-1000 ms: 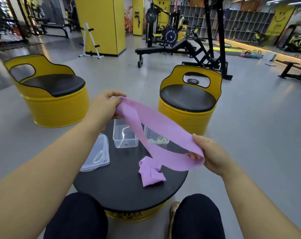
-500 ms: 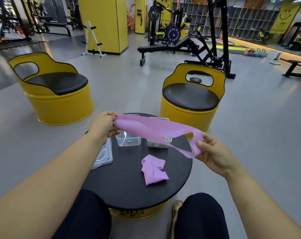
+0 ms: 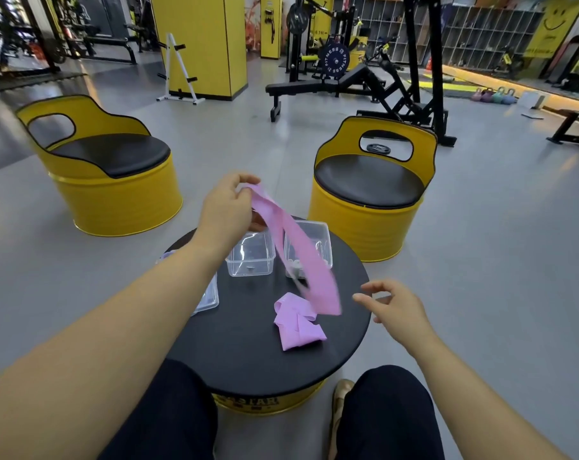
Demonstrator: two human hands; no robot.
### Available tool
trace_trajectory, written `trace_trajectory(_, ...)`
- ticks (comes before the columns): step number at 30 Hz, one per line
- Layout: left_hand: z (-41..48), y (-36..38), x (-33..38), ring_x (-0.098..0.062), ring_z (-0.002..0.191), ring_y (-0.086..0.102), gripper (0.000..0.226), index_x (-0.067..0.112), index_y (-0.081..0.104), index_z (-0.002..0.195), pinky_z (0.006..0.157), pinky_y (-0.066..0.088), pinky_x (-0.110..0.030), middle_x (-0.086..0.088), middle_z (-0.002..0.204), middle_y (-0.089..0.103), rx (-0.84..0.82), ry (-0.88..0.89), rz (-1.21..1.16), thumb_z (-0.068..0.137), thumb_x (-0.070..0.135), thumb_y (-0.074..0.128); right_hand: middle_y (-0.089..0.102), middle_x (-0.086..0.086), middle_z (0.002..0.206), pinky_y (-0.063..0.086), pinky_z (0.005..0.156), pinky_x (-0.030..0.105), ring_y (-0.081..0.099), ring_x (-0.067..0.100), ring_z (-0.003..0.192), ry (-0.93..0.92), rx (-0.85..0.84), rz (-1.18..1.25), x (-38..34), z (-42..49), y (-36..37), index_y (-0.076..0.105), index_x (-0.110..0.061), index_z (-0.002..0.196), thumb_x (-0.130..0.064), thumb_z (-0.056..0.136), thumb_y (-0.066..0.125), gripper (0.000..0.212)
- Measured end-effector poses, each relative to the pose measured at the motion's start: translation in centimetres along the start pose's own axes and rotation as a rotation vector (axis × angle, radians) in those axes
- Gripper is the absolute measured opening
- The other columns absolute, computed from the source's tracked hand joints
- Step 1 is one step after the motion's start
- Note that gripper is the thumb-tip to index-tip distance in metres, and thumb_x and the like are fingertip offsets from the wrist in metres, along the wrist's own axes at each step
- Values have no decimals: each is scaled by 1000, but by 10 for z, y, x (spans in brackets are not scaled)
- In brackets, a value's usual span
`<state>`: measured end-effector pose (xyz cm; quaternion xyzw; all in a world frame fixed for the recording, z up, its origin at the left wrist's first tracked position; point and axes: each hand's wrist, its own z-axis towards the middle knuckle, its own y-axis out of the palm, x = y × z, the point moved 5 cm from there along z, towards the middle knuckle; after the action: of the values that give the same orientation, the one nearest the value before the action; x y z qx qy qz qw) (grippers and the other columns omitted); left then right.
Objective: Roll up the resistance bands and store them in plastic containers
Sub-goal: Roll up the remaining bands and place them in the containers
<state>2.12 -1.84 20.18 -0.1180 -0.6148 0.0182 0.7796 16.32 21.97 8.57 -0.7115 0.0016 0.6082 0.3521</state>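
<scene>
The left hand [image 3: 226, 207] pinches a flat, smooth pink band [image 3: 293, 252] hanging slantwise down-right over the round black table [image 3: 235, 353], its long axis running far-left to near-right. The right hand [image 3: 392, 305] hovers empty, fingers loosely apart.

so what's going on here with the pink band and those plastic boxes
A seated person is sorting resistance bands at a small round table. The left hand pinches the top end of a pink band, which hangs slantwise above the table. The right hand is open beside the band's loose lower end and holds nothing. A folded band lies on the table in front of two open clear containers. Neither band is in a container.
</scene>
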Motion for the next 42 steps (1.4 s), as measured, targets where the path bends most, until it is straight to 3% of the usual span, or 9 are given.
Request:
trace_trajectory(4,-22,34,17,-29,63,54,33,21,57,116,61,47,-36,-3,65,54,-215,299,573,93,7,37,65,2,94,52,63,20,64,11,75,-16,-47,179,-30,-3,10,63,-20,94,-24,87,65,8)
trace_trajectory(8,-38,58,12,-33,79,55,38,20,41,135,60,32,-31,-16,90,65,-270,421,892,97,15,35,66,5,104,58,72,30,69,16,82,-40,-180,483,-73,-5,32,61,-18,102,-25,91,61,14)
trace_trajectory(13,-45,61,7,-32,99,59,36,18,45,132,71,40,-35,-14,103,66,-228,368,713,97,19,39,68,5,104,54,71,27,69,12,84,-108,-187,496,-100,-1,43,63,-17,103,-26,90,62,16)
trace_trajectory(19,-53,65,11,-28,95,59,49,21,30,144,68,37,-28,-12,95,65,-249,325,630,96,19,40,70,0,98,51,65,20,66,10,84,-157,-124,347,-104,-1,35,66,-12,110,-24,86,67,26)
trace_trajectory(26,-59,76,19,-27,97,58,66,20,16,149,69,39,-31,-6,111,65,-353,415,810,90,14,46,72,-8,80,58,69,27,67,9,75,-230,-115,344,-108,-6,30,70,-27,82,-20,86,66,9)
trace_trajectory(31,-63,68,21,-18,77,55,63,19,26,145,66,42,-31,5,75,56,-344,480,648,88,22,52,72,0,82,55,71,32,66,17,75,-277,-57,283,-107,-5,26,72,-22,83,-16,92,59,17)
trace_trajectory(36,-47,45,9,-1,75,50,30,26,58,113,68,42,-21,11,89,50,-181,255,375,84,33,65,69,1,80,50,69,25,61,14,73,-41,-299,610,-109,1,27,70,-11,91,-15,94,51,19)
trace_trajectory(38,-43,42,0,-2,87,55,23,26,61,99,73,43,-14,11,100,56,-273,76,190,81,35,71,71,7,94,50,78,32,63,19,84,-26,-378,607,-111,1,26,69,-9,102,-16,95,50,22)
trace_trajectory(42,-47,45,-1,-11,81,63,3,15,67,87,84,52,-30,1,87,69,-421,-124,-137,84,17,67,68,14,114,49,92,42,62,23,99,-66,-400,556,-117,3,19,68,-8,109,-17,96,45,28)
